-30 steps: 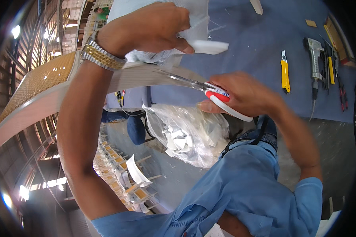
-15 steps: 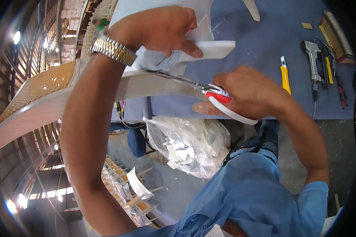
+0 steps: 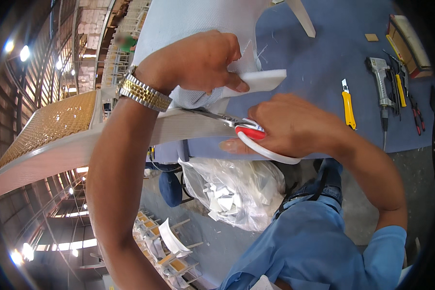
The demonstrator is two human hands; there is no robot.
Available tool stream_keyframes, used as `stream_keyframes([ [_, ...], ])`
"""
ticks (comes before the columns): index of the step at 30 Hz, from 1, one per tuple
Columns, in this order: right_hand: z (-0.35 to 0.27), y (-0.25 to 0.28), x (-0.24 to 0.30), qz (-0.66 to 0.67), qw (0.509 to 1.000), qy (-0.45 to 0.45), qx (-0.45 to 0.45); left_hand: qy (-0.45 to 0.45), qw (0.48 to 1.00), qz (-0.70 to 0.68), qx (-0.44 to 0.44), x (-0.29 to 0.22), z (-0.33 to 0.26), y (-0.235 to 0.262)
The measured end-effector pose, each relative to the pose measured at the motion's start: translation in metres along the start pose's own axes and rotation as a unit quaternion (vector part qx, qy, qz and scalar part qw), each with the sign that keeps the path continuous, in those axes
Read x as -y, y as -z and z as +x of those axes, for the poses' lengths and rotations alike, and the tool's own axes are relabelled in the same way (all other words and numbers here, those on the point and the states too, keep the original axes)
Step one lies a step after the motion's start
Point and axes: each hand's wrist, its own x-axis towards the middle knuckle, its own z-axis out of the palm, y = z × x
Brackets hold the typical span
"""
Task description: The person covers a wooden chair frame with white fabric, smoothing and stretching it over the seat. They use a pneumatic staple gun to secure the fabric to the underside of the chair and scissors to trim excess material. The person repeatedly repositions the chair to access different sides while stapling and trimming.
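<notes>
A chair with a pale wooden frame (image 3: 179,128) lies on the blue-covered table (image 3: 314,63), white mesh fabric (image 3: 198,19) over its backrest. My left hand (image 3: 198,63), a metal watch (image 3: 145,92) on its wrist, is closed on a white foam strip (image 3: 266,81) at the fabric's edge, thumb on top; its other fingertips are partly hidden. My right hand (image 3: 295,123) grips scissors (image 3: 250,129) with red and white handles. Their blades point left along the frame, against the lower edge of the fabric; the tips are hard to make out there.
Right of my hands lie a yellow utility knife (image 3: 348,104), a grey air tool (image 3: 383,84), pliers (image 3: 416,116) and a box (image 3: 408,46). Below the table edge stands a clear plastic bag (image 3: 237,188) of white scraps. The chair's woven seat (image 3: 48,130) extends left. More chairs (image 3: 171,246) stand on the floor.
The whole view has shifted, so things sit lower in the picture. My right hand has moved the scissors left, closer to my left hand. The left hand keeps its hold on the foam strip.
</notes>
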Motion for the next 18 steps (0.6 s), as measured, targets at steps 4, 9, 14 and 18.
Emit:
stream_keyframes([
  [4,0.011,-0.001,0.001,-0.013,0.999,0.02,-0.022,-0.047,0.998,0.042,-0.025,0.006,0.003,-0.003],
  [9,0.01,0.002,-0.002,-0.02,0.999,0.023,-0.019,-0.055,0.997,0.037,-0.026,0.005,0.002,-0.002],
  [14,0.004,-0.001,-0.004,-0.019,1.0,0.017,-0.007,-0.043,0.999,0.012,-0.012,0.001,0.002,-0.002],
  [18,0.002,0.01,0.012,0.004,0.999,-0.009,0.039,-0.104,0.991,0.031,-0.074,0.008,0.004,-0.009],
])
